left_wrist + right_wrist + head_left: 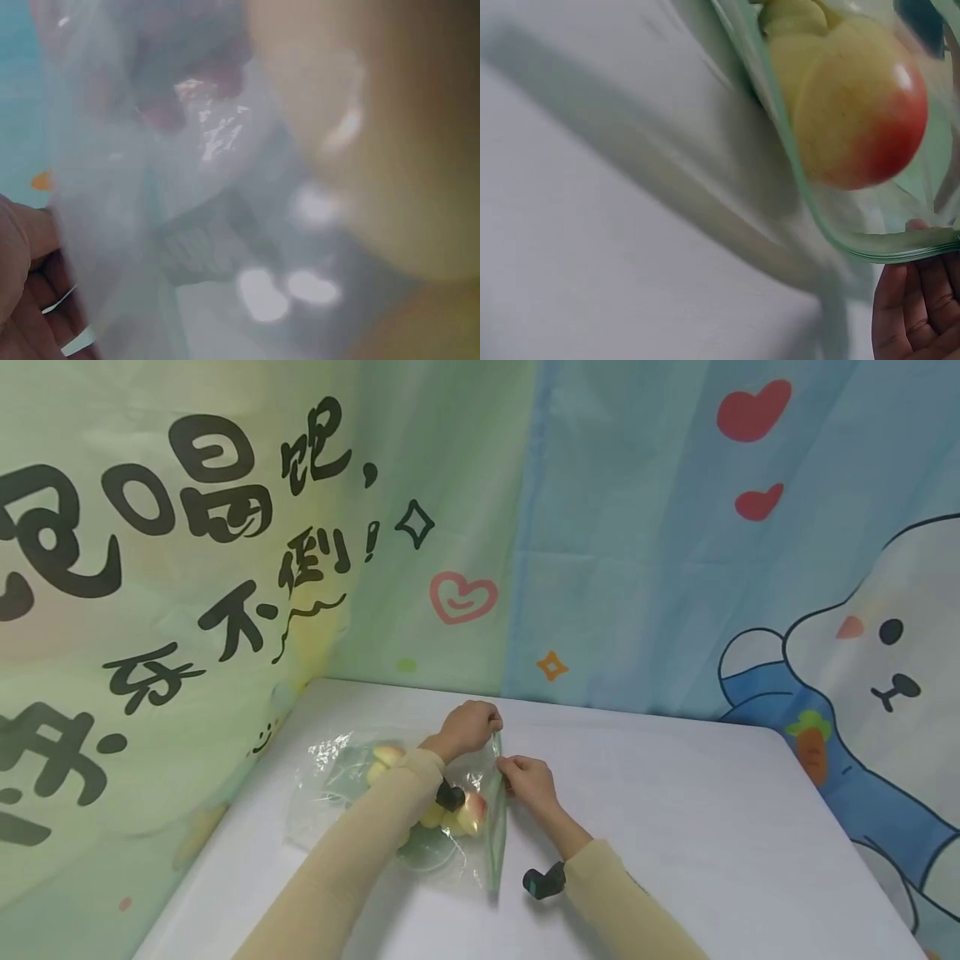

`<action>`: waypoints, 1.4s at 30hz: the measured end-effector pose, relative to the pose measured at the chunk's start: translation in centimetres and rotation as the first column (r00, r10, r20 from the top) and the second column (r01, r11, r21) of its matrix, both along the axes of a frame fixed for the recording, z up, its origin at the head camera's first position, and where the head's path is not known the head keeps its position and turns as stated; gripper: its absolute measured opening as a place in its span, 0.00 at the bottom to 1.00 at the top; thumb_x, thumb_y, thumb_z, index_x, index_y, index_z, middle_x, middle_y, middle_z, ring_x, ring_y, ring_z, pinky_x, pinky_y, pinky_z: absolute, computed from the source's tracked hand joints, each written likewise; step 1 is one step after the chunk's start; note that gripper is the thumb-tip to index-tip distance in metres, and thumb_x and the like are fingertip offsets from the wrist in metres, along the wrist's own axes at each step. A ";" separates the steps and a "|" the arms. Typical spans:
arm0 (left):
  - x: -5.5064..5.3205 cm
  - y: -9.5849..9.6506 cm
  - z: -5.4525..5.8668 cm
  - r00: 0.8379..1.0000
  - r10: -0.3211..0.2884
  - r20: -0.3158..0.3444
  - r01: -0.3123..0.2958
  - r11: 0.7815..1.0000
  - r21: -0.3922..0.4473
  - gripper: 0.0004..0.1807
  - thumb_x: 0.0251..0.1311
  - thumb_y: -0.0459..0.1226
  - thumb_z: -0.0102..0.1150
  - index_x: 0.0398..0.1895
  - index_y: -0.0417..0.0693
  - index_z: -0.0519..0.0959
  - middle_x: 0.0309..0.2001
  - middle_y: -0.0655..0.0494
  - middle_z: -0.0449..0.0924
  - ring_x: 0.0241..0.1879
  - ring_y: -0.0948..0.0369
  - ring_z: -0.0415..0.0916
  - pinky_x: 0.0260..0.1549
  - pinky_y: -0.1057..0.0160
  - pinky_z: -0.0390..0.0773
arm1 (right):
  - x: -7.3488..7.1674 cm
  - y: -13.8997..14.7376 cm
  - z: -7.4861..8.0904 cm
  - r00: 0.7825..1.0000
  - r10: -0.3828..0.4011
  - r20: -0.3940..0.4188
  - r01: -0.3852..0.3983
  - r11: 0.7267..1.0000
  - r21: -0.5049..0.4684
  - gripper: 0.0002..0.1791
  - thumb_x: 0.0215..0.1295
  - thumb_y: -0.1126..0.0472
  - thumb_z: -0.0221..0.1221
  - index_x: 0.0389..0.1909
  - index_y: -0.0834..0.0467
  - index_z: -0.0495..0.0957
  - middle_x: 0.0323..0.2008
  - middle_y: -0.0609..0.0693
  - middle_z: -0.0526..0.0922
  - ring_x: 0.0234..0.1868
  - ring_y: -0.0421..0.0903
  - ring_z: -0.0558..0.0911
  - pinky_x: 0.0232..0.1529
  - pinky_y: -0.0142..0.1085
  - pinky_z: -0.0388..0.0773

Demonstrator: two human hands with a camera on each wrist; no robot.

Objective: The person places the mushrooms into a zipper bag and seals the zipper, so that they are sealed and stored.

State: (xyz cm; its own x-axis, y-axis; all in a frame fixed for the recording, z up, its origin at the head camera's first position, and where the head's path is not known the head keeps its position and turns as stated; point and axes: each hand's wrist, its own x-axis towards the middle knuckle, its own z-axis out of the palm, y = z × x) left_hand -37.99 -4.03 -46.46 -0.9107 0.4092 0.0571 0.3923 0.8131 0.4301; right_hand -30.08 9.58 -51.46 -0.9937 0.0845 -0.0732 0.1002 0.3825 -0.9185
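Observation:
A clear plastic zip bag with a pale green strip along its mouth lies on the table, holding several yellow fruits, one blushed red. My left hand pinches the strip near its far end. Lower down, my right hand grips the same strip between thumb and fingers. Close up in the right wrist view, the green edge curves around a red-and-yellow fruit, and fingers show just beneath it. Blurred plastic fills much of the left wrist view.
The bag sits on a white-covered table. A printed cloth backdrop rises along the table's back and left sides. Dark wrist cameras stick out from both beige sleeves.

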 end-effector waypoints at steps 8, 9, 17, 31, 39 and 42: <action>-0.2 -0.1 -0.1 1.000 -0.029 -0.011 0.028 0.997 -0.065 0.10 0.71 0.40 0.52 0.39 0.48 0.82 0.36 0.58 0.82 0.32 0.63 0.74 0.38 0.61 0.77 | 2.5 0.2 -0.4 1.000 0.028 0.007 -0.028 0.999 0.038 0.17 0.65 0.55 0.57 0.34 0.66 0.85 0.22 0.48 0.82 0.23 0.42 0.79 0.27 0.34 0.78; -0.2 -0.2 0.0 1.000 -0.028 -0.003 0.028 0.997 -0.072 0.10 0.71 0.40 0.52 0.39 0.47 0.82 0.36 0.57 0.82 0.32 0.63 0.75 0.38 0.61 0.77 | 2.8 0.3 -0.4 0.999 0.033 0.007 -0.033 0.999 0.034 0.17 0.65 0.55 0.57 0.33 0.66 0.85 0.22 0.49 0.82 0.23 0.42 0.80 0.27 0.35 0.78; -0.2 -0.2 0.9 1.000 -0.020 0.002 0.020 0.994 -0.112 0.11 0.71 0.40 0.51 0.43 0.46 0.82 0.40 0.55 0.83 0.39 0.60 0.78 0.42 0.59 0.78 | 4.8 1.1 -0.1 0.994 0.110 -0.004 -0.109 0.990 0.086 0.16 0.63 0.55 0.58 0.29 0.65 0.85 0.20 0.50 0.83 0.22 0.45 0.80 0.23 0.32 0.74; -1.9 -0.3 1.1 0.999 0.036 0.018 -0.033 0.992 -0.119 0.10 0.70 0.38 0.51 0.37 0.45 0.82 0.37 0.54 0.80 0.34 0.58 0.73 0.41 0.58 0.76 | 9.2 1.7 -0.6 0.982 0.187 0.000 -0.186 0.979 0.083 0.14 0.63 0.57 0.59 0.26 0.63 0.84 0.15 0.50 0.78 0.16 0.41 0.74 0.18 0.30 0.69; -2.5 0.3 0.8 0.999 0.020 0.029 -0.017 0.995 -0.101 0.11 0.70 0.38 0.50 0.38 0.44 0.82 0.41 0.52 0.81 0.38 0.57 0.74 0.44 0.57 0.76 | 11.8 2.3 -1.1 0.972 0.230 0.040 -0.231 0.972 0.032 0.15 0.64 0.56 0.58 0.24 0.62 0.82 0.14 0.46 0.77 0.14 0.39 0.75 0.18 0.30 0.73; -2.4 0.4 0.8 0.999 0.036 0.012 -0.034 0.994 -0.101 0.11 0.70 0.39 0.50 0.40 0.44 0.82 0.42 0.53 0.82 0.38 0.58 0.74 0.44 0.56 0.76 | 12.7 2.5 -1.4 0.963 0.260 0.072 -0.259 0.966 -0.025 0.15 0.65 0.56 0.58 0.26 0.63 0.83 0.17 0.49 0.81 0.14 0.39 0.76 0.17 0.30 0.75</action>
State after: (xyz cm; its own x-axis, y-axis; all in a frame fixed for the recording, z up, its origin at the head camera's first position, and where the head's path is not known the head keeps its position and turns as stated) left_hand -40.34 -3.66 -45.67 -0.9249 0.3801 0.0046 0.3575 0.8656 0.3508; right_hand -17.34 12.07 -52.87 -0.9732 -0.1768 -0.1468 0.0676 0.3904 -0.9181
